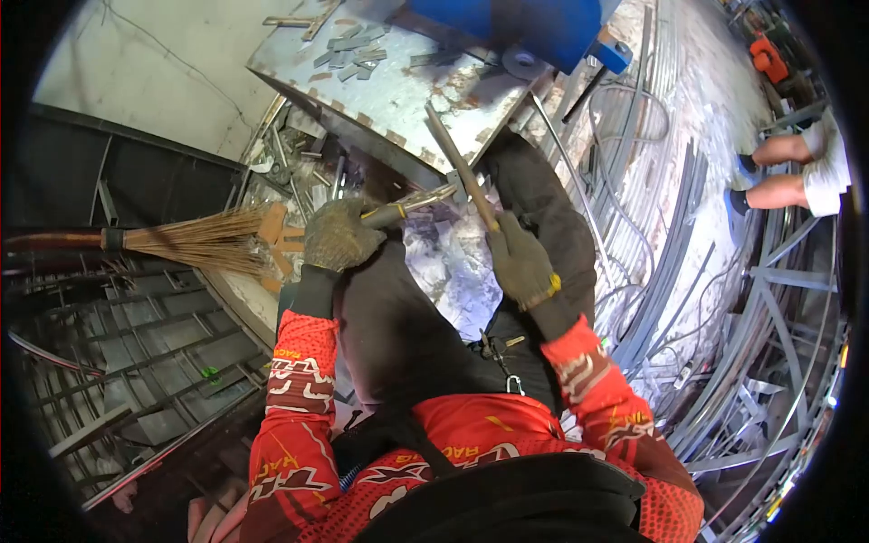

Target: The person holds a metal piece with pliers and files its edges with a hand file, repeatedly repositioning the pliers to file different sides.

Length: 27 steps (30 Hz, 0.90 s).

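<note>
A grey work glove covers my left hand (342, 235), which is closed round the dark handle of a metal tool (425, 197); its jaws or tip reach right to a small metal piece (458, 187) by the corner of the metal-topped table (407, 113). My right hand (522, 262), gloved too, grips the lower end of a long flat brownish bar (457, 158). The bar slants up and left across the table's corner. Whether the tool holds the small piece is too unclear to tell.
Small metal pieces (351, 54) and a blue machine (507, 32) are on the table. A straw broom (195, 240) lies left. Long metal bars (665, 244) cover the floor at right, near another person's legs (780, 172).
</note>
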Motion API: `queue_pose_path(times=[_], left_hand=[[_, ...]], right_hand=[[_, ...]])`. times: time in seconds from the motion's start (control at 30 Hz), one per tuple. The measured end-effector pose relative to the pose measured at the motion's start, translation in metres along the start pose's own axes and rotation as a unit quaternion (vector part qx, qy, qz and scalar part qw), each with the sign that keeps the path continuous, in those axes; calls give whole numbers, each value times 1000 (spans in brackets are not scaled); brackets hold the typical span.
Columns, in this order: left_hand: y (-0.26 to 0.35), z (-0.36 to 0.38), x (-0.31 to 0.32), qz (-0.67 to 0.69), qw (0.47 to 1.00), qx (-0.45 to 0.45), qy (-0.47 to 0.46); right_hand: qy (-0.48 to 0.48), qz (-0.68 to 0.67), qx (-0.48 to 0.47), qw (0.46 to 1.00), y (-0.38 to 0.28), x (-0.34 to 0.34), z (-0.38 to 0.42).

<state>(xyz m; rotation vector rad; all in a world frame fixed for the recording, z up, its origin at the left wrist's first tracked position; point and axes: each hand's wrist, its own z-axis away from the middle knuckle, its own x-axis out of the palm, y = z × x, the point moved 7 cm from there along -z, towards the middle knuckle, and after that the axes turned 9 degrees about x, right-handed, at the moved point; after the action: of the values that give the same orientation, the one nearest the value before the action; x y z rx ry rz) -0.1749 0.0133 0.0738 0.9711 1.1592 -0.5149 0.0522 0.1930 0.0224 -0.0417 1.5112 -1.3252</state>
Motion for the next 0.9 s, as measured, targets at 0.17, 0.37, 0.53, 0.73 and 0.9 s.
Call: queue_pose_path(times=[0.17, 0.37, 0.53, 0.73, 0.9], left_hand=[[2, 1, -2, 6, 999, -32, -4], [-5, 2, 1, 0, 1000, -27, 15], [-1, 1, 2, 14, 1000, -18, 17], [4, 3, -7, -7, 999, -31, 13], [1, 1, -5, 11, 999, -42, -4]], right_hand=[[29, -7, -82, 996, -35, 0, -51], [-35, 45, -2, 998, -1, -18, 26], [-11, 39, -35, 999, -9, -26, 20], [-1, 81, -94, 992, -41, -12, -41], [-41, 89, -68, 993, -15, -34, 2]])
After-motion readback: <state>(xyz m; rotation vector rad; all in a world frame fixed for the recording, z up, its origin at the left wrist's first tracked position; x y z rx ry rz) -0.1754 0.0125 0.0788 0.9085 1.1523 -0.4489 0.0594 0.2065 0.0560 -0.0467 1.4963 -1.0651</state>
